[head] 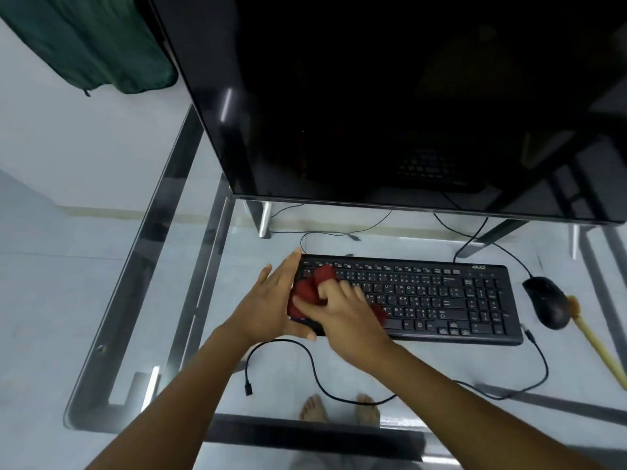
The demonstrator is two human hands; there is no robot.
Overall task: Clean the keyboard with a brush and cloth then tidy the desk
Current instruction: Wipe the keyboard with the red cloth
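Observation:
A black keyboard (437, 296) lies flat on the glass desk (190, 300). A crumpled red cloth (310, 288) rests on the keyboard's left end. My right hand (342, 310) presses down on the cloth with fingers curled into it. My left hand (268, 300) grips the keyboard's left edge, thumb under the front corner. A brush (590, 337) with a pale wooden handle lies at the far right of the desk, beside the mouse.
A black mouse (546, 301) sits right of the keyboard. A large dark monitor (407, 96) stands behind. Black cables (305, 361) loop across the glass in front. My bare feet (314, 407) show through the desk. Green fabric (88, 42) hangs at top left.

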